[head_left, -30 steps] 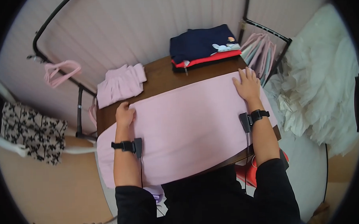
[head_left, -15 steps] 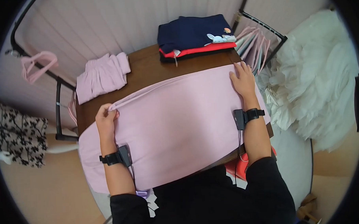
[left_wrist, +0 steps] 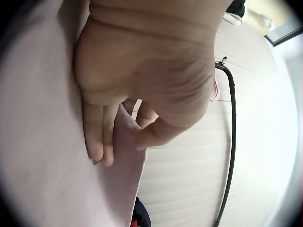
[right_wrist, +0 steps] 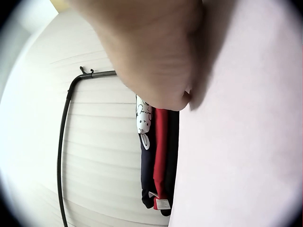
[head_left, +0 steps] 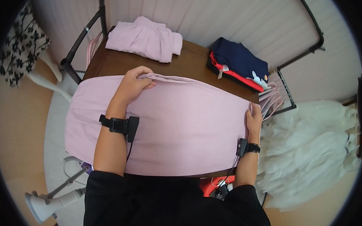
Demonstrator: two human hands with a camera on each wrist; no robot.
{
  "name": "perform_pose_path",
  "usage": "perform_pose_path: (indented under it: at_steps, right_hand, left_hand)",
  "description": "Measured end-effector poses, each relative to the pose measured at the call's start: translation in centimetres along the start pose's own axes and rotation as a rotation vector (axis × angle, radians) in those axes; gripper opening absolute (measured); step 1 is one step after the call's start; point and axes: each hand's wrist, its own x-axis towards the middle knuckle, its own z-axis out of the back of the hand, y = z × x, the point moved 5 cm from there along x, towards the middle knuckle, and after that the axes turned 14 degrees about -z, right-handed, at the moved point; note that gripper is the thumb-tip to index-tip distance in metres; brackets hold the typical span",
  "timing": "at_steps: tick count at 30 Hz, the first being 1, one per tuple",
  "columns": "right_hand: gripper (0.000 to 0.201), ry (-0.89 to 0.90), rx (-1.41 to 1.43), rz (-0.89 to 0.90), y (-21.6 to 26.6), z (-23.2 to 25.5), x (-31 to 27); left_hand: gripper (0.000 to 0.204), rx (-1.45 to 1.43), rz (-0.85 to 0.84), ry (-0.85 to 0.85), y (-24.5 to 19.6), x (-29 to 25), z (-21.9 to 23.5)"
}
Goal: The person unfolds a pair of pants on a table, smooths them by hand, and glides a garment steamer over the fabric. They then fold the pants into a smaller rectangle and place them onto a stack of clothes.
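Pink cloth (head_left: 189, 128) spread over table (head_left: 193, 58), centre of head frame. Left hand (head_left: 133, 86) pinches its upper edge, left of centre. Right hand (head_left: 253, 119) touches its right corner; grip cannot be told. Folded pink garment (head_left: 144, 39) at upper left; clothes stack (head_left: 239, 61), upper right.

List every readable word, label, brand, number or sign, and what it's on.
No readable text.
White tag by the red garment: too small and blurred to read.
Rabbit print on the navy garment: no legible lettering.
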Motion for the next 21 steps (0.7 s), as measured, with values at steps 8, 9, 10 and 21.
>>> perform_pose_path:
  at_steps: [8,9,10,21]
  right_hand:
    - [0.045,0.142,-0.175,0.203,7.2,-1.6,0.1]
    - [0.045,0.139,-0.177,0.205,8.7,-2.1,0.2]
    - [0.045,0.191,-0.169,0.289,10.4,-2.8,0.0]
    - [0.036,0.447,-0.444,0.266,12.0,-4.7,1.0]
  left_hand:
    - [0.008,0.199,-0.033,0.022,1.1,0.4,1.2]
    - [0.011,0.159,-0.050,0.007,0.8,0.3,1.1]
    - [0.013,0.119,-0.067,-0.005,0.4,0.2,0.9]
    - [0.013,0.104,-0.078,0.016,-0.1,-0.5,1.1]
